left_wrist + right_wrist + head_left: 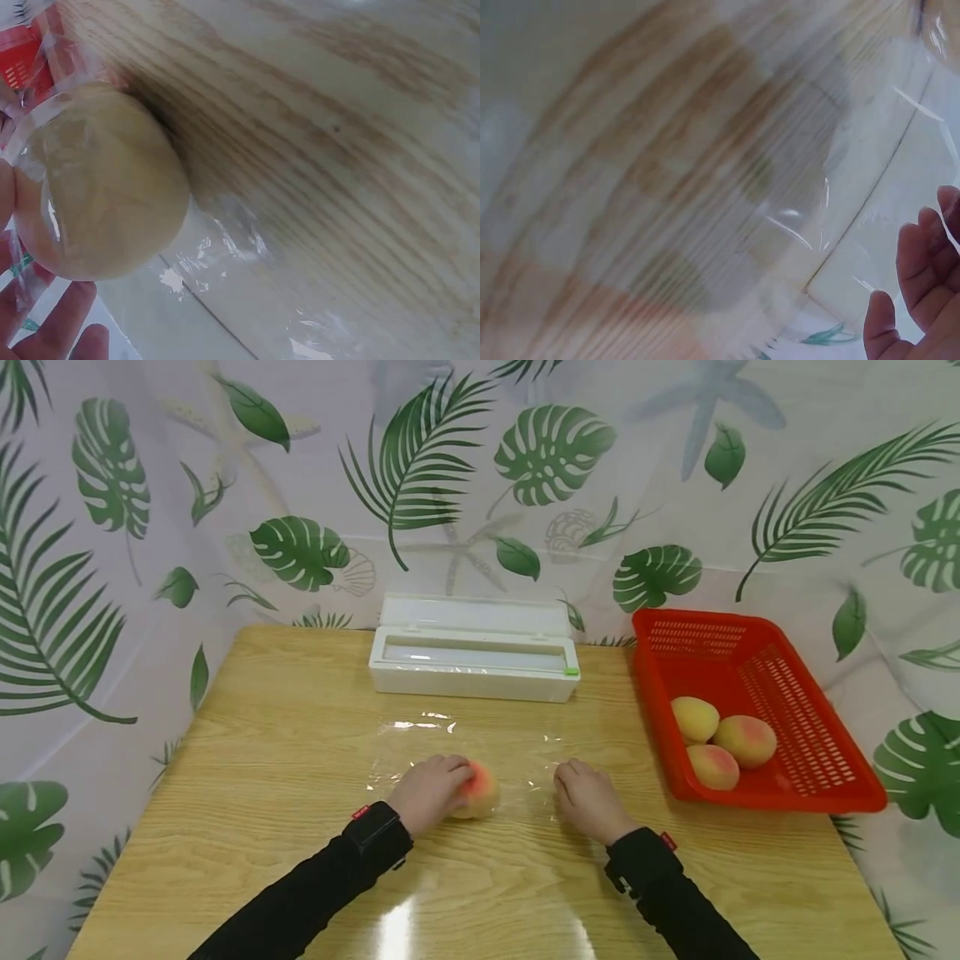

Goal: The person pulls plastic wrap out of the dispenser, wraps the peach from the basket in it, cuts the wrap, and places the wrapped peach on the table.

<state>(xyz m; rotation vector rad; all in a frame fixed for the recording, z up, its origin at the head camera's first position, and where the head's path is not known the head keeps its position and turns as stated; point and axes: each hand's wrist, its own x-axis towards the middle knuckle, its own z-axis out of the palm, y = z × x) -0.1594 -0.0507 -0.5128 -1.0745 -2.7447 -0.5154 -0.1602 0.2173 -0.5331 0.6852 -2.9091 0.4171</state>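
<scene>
Well inside the table edge (201,727), left fingers (454,767) hold a peach (482,790)

The left hand (429,795) hides the left part of the peach (483,792); the clear film (521,760) is too faint to trace fully. The bench (247,793) runs off at the near side — both black sleeves (300,893) too — and lettering on the red tags (362,812) is unreadable.

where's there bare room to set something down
Bare: the left of the table, up to the left sleeve; the front, between that and the right sleeve; the front right, between right sleeve and red basket. Crowded: the middle, with left hand, peach, clear film and right hand; behind it, the white box.
</scene>
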